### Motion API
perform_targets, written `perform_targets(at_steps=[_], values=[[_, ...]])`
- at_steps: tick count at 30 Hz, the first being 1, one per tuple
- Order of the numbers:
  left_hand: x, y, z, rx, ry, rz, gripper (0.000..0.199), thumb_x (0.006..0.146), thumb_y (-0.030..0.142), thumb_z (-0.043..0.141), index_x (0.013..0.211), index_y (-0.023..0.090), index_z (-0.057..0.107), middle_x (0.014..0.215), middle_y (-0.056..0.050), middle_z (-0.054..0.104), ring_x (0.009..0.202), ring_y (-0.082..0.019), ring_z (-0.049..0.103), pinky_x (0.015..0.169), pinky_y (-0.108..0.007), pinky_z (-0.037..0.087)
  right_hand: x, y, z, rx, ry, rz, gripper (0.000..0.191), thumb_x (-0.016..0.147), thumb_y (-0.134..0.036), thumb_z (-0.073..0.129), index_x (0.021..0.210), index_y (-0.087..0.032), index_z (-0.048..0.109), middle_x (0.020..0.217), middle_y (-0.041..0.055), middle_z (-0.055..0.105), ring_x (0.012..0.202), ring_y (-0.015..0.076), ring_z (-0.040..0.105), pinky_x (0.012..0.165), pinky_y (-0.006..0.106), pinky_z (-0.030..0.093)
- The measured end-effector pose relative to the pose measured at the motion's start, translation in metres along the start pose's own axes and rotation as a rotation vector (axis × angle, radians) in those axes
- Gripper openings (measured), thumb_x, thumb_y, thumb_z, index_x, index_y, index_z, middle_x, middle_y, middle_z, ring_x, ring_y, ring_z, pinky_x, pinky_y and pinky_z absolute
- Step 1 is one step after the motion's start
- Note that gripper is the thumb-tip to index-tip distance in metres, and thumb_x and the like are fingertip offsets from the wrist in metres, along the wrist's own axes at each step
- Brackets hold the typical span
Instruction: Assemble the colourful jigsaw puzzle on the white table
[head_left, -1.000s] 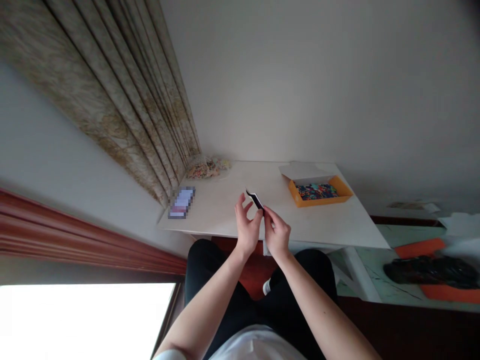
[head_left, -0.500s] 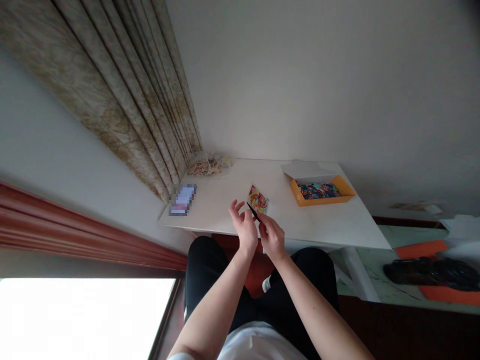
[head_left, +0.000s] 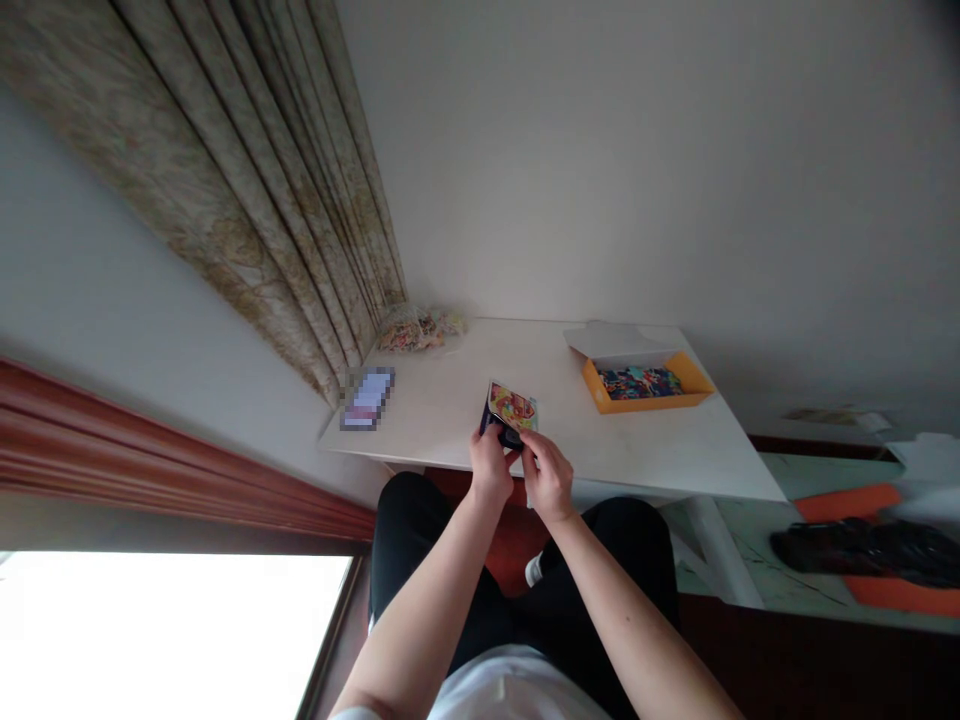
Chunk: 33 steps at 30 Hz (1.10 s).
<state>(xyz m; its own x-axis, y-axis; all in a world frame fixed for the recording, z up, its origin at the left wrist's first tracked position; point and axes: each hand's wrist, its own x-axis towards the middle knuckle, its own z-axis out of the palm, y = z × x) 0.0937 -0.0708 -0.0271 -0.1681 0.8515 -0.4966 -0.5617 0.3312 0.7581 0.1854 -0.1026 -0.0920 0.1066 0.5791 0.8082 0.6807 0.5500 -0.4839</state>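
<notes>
My left hand [head_left: 491, 467] and right hand [head_left: 551, 477] are close together over the near edge of the tabletop [head_left: 652, 450], both closed on a small dark piece [head_left: 511, 437]. The left has its thumb over the near side; the right pinches the right corner between fingertips. Just beyond is a brightly printed card [head_left: 515, 405], which I can't tell is joined to the dark piece or only overlapped by it.

I judge both thin and light, needing hardly any grip. The card looks stiff enough to hold its shape but likely to crease if squeezed mid-face, and its shine suggests a slick surface. I'd take it by the edges or corners, thumb above and fingers below.

Farther off, a phone [head_left: 367, 400] lies to the left and an open orange box [head_left: 649, 405] of multicoloured contents sits to the right. A clear bag [head_left: 420, 330] rests at the far left, by the curtain [head_left: 300, 200].
</notes>
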Motion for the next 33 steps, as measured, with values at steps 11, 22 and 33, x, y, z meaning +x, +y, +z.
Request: perform_targets(at_steps=[11,22,33], values=[[-0.005,0.0,0.002,0.465,-0.249,0.646,0.04,0.101,0.041,0.058,0.134,0.023,0.07,0.14,-0.01,0.07,0.132,-0.028,0.065,0.116,-0.042,0.048,0.021,-0.015,0.017,0.457,0.191,0.756,0.054,0.093,-0.04,0.067,0.142,-0.025,0.052,0.135,0.0136,0.069,0.113,0.0249,0.072,0.084,0.036,0.063],[0.005,0.037,-0.019,0.227,-0.243,0.636,0.039,0.097,0.047,0.068,0.126,0.022,0.073,0.133,-0.01,0.073,0.13,-0.027,0.065,0.113,-0.039,0.05,0.042,-0.001,-0.025,1.169,0.252,1.3,0.034,0.074,-0.038,0.084,0.104,-0.027,0.074,0.108,0.0001,0.079,0.097,0.0215,0.074,0.076,0.034,0.065],[0.046,0.047,-0.046,-0.076,-0.096,0.127,0.048,0.083,0.023,0.076,0.129,0.023,0.061,0.125,-0.01,0.072,0.113,-0.023,0.072,0.092,-0.034,0.059,0.054,0.019,-0.035,1.4,0.022,1.302,0.027,0.077,-0.03,0.088,0.1,-0.028,0.074,0.104,-0.0015,0.082,0.097,0.0206,0.077,0.08,0.034,0.065]])
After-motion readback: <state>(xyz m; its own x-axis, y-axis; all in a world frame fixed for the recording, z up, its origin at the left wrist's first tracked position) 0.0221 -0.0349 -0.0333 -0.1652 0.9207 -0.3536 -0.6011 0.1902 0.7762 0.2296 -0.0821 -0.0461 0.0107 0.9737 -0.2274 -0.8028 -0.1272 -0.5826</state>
